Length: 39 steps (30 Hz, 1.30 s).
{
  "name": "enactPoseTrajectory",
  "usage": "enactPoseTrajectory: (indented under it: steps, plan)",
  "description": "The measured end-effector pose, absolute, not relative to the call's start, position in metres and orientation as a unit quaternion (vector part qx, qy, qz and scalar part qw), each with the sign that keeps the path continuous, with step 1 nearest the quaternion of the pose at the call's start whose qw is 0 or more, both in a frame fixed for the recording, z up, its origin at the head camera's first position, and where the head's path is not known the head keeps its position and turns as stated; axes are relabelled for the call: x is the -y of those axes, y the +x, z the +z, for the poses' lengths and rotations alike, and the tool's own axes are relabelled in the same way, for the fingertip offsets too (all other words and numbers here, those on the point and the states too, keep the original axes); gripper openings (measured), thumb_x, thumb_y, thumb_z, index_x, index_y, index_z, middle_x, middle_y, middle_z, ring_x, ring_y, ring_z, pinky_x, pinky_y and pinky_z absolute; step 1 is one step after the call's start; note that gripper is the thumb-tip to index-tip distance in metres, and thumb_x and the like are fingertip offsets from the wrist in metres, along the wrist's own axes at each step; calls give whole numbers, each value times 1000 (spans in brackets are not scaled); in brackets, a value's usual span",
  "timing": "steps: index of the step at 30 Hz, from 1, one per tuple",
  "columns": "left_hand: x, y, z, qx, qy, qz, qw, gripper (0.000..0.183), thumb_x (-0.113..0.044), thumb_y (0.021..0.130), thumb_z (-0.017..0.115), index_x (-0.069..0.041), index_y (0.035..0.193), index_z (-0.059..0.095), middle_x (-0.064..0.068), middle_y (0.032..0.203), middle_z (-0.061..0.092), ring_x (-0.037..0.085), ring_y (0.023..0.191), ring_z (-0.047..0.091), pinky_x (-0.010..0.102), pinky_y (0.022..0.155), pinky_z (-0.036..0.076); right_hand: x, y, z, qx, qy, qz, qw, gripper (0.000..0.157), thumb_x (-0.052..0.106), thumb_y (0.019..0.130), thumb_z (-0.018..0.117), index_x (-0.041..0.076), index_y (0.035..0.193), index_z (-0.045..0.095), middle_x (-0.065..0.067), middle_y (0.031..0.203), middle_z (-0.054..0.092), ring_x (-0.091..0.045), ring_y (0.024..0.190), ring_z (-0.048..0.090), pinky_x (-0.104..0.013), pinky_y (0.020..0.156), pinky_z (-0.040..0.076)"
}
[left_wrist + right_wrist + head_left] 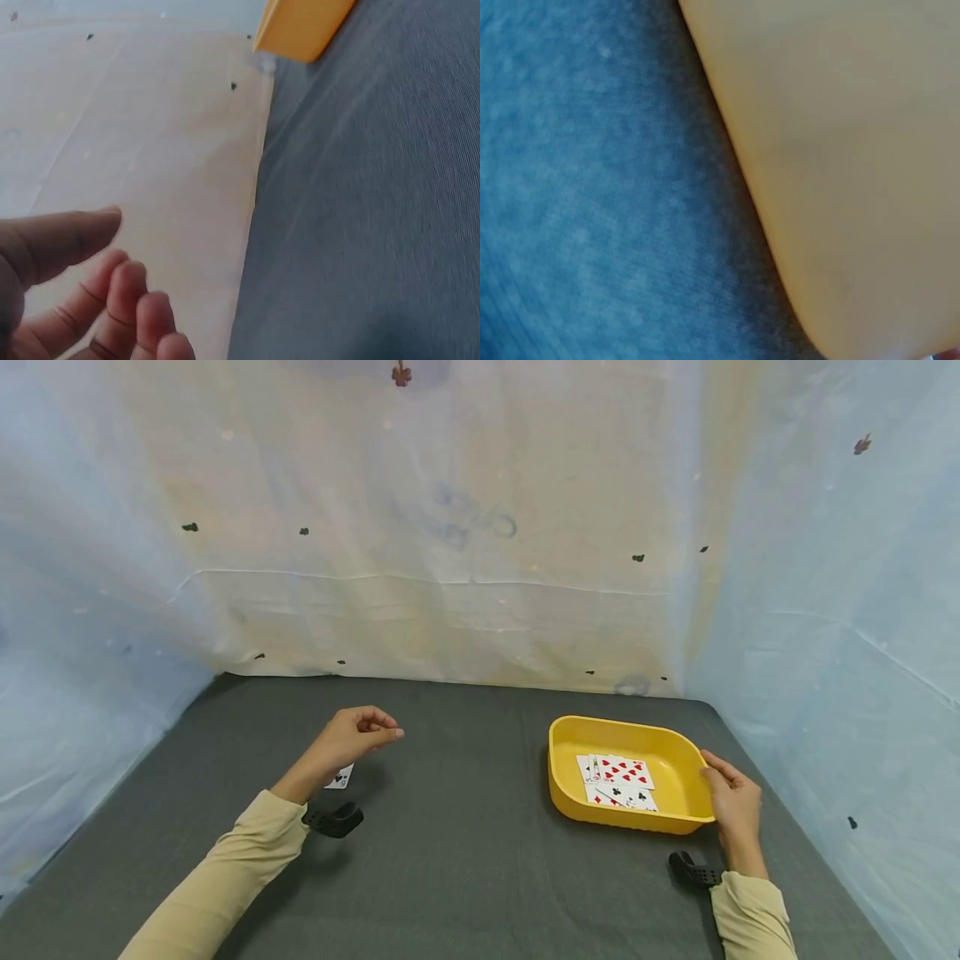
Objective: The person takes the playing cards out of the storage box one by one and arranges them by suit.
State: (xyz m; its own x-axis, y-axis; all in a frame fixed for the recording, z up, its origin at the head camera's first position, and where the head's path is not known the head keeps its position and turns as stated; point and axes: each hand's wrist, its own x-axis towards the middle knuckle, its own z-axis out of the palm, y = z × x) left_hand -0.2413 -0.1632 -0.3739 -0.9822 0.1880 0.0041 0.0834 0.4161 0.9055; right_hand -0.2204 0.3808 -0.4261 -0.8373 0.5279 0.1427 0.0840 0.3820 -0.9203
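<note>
My left hand (347, 743) is raised over the left part of the table, fingers loosely bent, with nothing in it. In the left wrist view a gap shows between the thumb and the fingers (154, 311). A playing card (341, 778) with black pips lies on the table just below that hand, partly hidden by it. At the right, my right hand (737, 806) grips the right rim of a yellow plastic tray (678, 772), thumb over the edge. Several playing cards (626, 772) lie face up and overlapping inside it. The tray's outer wall (855, 165) fills much of the right wrist view.
A dark grey cloth (450, 827) covers the table. Pale hanging sheets (465, 510) with small dark marks enclose it at the back and both sides. Black wrist straps (337, 820) sit below both hands.
</note>
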Motion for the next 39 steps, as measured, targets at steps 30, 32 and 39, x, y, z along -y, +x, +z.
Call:
enactPoseTrajectory:
  steps: [30,32,39]
  plan:
    - [28,-260,-355,-764,213,601,96,23,-16,94,67,-4,112,60,7,100,62,20,88,61,41,81,51,-381,-222,-425,811,-195,514,201,39,23,99,53,4,133,59,1,110,63,1,71,59,-18,60,51]
    - [19,-260,-354,-760,218,604,101,22,-16,93,67,-5,112,60,7,101,62,21,89,61,42,82,51,-380,-221,-425,811,-196,514,199,39,23,99,53,4,133,59,-1,111,63,1,71,59,-17,60,51]
    - [-11,-267,-354,-757,221,606,105,24,-18,92,68,-7,113,62,5,101,62,18,87,59,31,74,51,-378,-220,-425,807,-191,522,200,39,22,99,54,3,133,59,4,107,63,-1,72,60,-18,60,51]
